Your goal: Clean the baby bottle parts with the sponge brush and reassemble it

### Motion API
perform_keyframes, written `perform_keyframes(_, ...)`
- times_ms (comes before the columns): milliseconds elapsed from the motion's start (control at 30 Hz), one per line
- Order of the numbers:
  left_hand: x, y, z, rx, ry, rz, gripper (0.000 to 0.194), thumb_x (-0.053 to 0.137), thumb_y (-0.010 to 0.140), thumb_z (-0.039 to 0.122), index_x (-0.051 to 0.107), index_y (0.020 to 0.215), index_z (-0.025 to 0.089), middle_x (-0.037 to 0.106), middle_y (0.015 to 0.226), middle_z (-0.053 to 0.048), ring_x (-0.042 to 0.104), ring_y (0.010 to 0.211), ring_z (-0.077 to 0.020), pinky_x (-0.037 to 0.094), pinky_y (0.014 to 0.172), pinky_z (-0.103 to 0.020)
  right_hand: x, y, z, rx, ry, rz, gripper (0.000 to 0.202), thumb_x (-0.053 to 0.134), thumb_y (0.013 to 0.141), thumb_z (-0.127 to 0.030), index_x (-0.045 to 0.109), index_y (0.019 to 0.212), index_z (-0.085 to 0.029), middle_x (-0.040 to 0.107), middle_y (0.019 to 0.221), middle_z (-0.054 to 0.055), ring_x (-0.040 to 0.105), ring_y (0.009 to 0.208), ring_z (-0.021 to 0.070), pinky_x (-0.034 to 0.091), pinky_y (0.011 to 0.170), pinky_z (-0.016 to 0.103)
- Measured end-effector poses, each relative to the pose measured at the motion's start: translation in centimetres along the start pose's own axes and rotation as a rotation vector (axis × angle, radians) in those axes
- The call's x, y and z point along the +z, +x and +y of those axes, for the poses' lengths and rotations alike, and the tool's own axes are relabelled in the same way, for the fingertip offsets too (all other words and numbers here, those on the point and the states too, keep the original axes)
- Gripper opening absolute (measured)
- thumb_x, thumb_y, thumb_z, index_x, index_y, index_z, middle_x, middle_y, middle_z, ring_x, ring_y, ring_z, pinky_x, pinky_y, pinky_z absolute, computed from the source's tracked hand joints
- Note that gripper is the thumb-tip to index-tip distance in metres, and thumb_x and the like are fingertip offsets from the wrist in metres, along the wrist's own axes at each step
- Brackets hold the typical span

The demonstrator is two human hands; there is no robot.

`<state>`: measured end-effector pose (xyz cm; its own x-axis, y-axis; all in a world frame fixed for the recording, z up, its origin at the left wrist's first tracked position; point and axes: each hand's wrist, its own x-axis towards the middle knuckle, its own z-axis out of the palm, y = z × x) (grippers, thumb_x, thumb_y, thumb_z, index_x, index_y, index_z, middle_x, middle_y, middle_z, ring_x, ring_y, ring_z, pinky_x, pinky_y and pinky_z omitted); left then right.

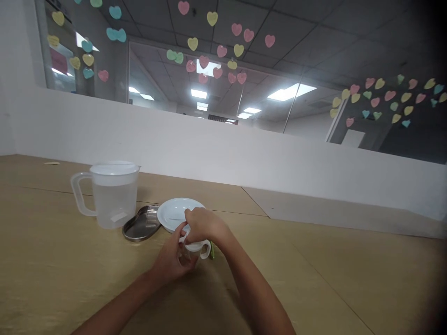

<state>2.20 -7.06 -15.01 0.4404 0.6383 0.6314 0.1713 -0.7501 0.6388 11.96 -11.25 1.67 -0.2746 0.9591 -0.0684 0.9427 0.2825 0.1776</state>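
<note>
A small clear cup (193, 252) with a white rim or lid and a looped handle stands at the middle of the table. My left hand (173, 255) is wrapped round its left side, fingers curled about the wall. Above the cup's top, my right hand (201, 226) is closed, with fingertips bent down at the rim. Whatever those fingertips pinch is hidden by the hand. Just right of the handle shows a thin green thing (212, 250), partly covered. Behind both hands lies a white plate (171, 209), with a thin pale stick-like thing across it.
Left of the plate rests a kidney-shaped metal tray (139, 228) with a clear piece at its far end. Farther left stands a large lidded plastic pitcher (115, 197). A white wall (216, 149) with windows above bounds the table (314, 279) at the back.
</note>
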Motion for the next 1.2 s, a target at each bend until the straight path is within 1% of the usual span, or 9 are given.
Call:
perform_keyframes(367, -0.3, 0.1, -0.8, -0.031, 0.081, -0.044, 0.079, 0.064, 0.068, 0.032, 0.02, 0.133, 0.023, 0.057, 0.11, -0.009, 0.06, 0.093, -0.0234, 0.048, 0.08, -0.041, -0.4, 0.0, 0.6, 0.028, 0.05, -0.03, 0.052, 0.075, 0.062, -0.041, 0.059, 0.102, -0.013, 0.065, 0.099, 0.012, 0.062, 0.085, 0.0248, 0.043, 0.056, 0.025)
perform_keyframes(500, -1.0, 0.1, -1.1, 0.095, 0.176, -0.02, 0.079, 0.062, 0.072, 0.041, 0.02, 0.136, 0.02, 0.054, 0.118, -0.014, 0.056, 0.103, -0.0276, 0.045, 0.086, -0.044, -0.1, 0.1, 1.0, 0.005, 0.097, -0.007, 0.053, 0.075, 0.062, -0.041, 0.058, 0.104, -0.013, 0.065, 0.099, 0.012, 0.062, 0.085, 0.0253, 0.042, 0.055, 0.025)
perform_keyframes(600, -2.4, 0.8, -1.5, 0.168, 0.154, 0.128, 0.071, 0.054, 0.078, 0.043, 0.023, 0.137, 0.018, 0.05, 0.123, -0.014, 0.054, 0.103, -0.0256, 0.044, 0.087, -0.042, 0.3, 0.2, 1.8, -0.018, 0.18, 0.025, 0.061, 0.074, 0.061, -0.046, 0.056, 0.11, -0.014, 0.064, 0.101, 0.012, 0.061, 0.089, 0.0263, 0.043, 0.059, 0.027)
perform_keyframes(700, -4.8, 2.6, -3.3, -0.001, 0.142, 0.47, 0.047, 0.038, 0.088, 0.034, 0.033, 0.131, 0.017, 0.055, 0.115, -0.012, 0.056, 0.096, -0.0214, 0.046, 0.083, -0.038, 0.1, -0.2, 2.7, -0.012, 0.254, 0.074, 0.066, 0.073, 0.063, -0.049, 0.054, 0.116, -0.015, 0.062, 0.105, 0.012, 0.06, 0.091, 0.0267, 0.044, 0.063, 0.028)
perform_keyframes(733, -5.6, 3.4, -4.4, -0.069, 0.184, 0.551, 0.042, 0.036, 0.088, 0.031, 0.038, 0.127, 0.015, 0.058, 0.109, -0.012, 0.057, 0.094, -0.0211, 0.046, 0.083, -0.038, -0.1, -0.5, 3.0, -0.004, 0.27, 0.091, 0.065, 0.072, 0.064, -0.049, 0.054, 0.116, -0.015, 0.062, 0.106, 0.012, 0.06, 0.091, 0.0265, 0.044, 0.064, 0.028)
perform_keyframes(767, -6.5, 4.1, -5.5, -0.119, 0.262, 0.561, 0.038, 0.035, 0.088, 0.028, 0.043, 0.122, 0.014, 0.061, 0.105, -0.011, 0.057, 0.094, -0.0217, 0.045, 0.085, -0.039, -0.3, -0.8, 3.2, 0.005, 0.284, 0.103, 0.063, 0.071, 0.066, -0.049, 0.054, 0.116, -0.015, 0.062, 0.106, 0.012, 0.06, 0.091, 0.0261, 0.044, 0.064, 0.028)
perform_keyframes(867, -8.5, 5.6, -8.8, -0.184, 0.594, 0.293, 0.041, 0.034, 0.081, 0.011, 0.044, 0.121, 0.011, 0.06, 0.111, -0.013, 0.055, 0.105, -0.0229, 0.043, 0.091, -0.04, -1.0, -1.6, 3.7, 0.036, 0.332, 0.121, 0.057, 0.067, 0.071, -0.046, 0.054, 0.117, -0.015, 0.064, 0.1, 0.01, 0.061, 0.086, 0.0233, 0.043, 0.063, 0.026)
perform_keyframes(967, -9.2, 5.7, -10.3, -0.219, 0.78, 0.073, 0.045, 0.039, 0.077, 0.006, 0.045, 0.121, 0.012, 0.059, 0.114, -0.013, 0.056, 0.105, -0.0228, 0.044, 0.089, -0.036, -1.4, -2.0, 4.0, 0.065, 0.376, 0.102, 0.057, 0.065, 0.074, -0.044, 0.051, 0.121, -0.014, 0.065, 0.091, 0.008, 0.062, 0.076, 0.0202, 0.044, 0.062, 0.026)
perform_keyframes(1200, -9.4, 4.8, -8.4, -0.278, 0.934, -0.021, 0.038, 0.05, 0.077, 0.011, 0.052, 0.115, 0.014, 0.057, 0.111, -0.014, 0.059, 0.095, -0.0252, 0.045, 0.078, -0.034, -1.4, -1.9, 4.1, 0.075, 0.415, 0.074, 0.053, 0.062, 0.078, -0.042, 0.05, 0.122, -0.015, 0.065, 0.091, 0.008, 0.062, 0.071, 0.0187, 0.044, 0.063, 0.026)
